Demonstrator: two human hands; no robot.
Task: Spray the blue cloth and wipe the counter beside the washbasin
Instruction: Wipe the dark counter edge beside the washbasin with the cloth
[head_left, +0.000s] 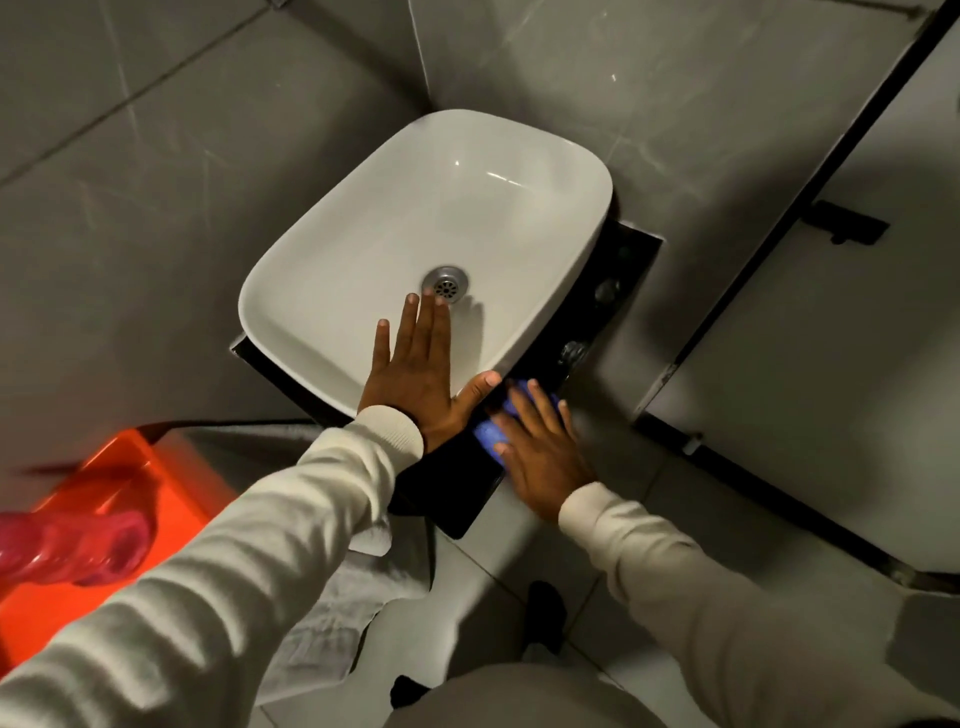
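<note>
Head view, wiping step. My right hand (540, 457) lies flat, fingers spread, pressing the blue cloth (491, 434) down on the dark counter (447, 478); it pins the cloth under palm and fingers rather than clenching it. The cloth sits on the narrow strip of counter just beside the near right edge of the white washbasin (415, 234), only partly visible under the hand. My left hand (415, 374) is released and holds nothing: it rests spread on the basin's near rim, fingertips reaching toward the drain (444, 283), thumb just beside the cloth, apparently to steady me.

I judge the spraying done and the wipe in progress, though whether the cloth is damp cannot be told. A red bottle-like object (72, 545) is blurred at lower left in front of an orange container (104, 467); I cannot say whether it is the sprayer.

The next move calls for sliding the flat right hand along the strip toward the dark fittings (574, 353) at the far end, keeping even pressure and working the cloth around them without bunching it.
</note>
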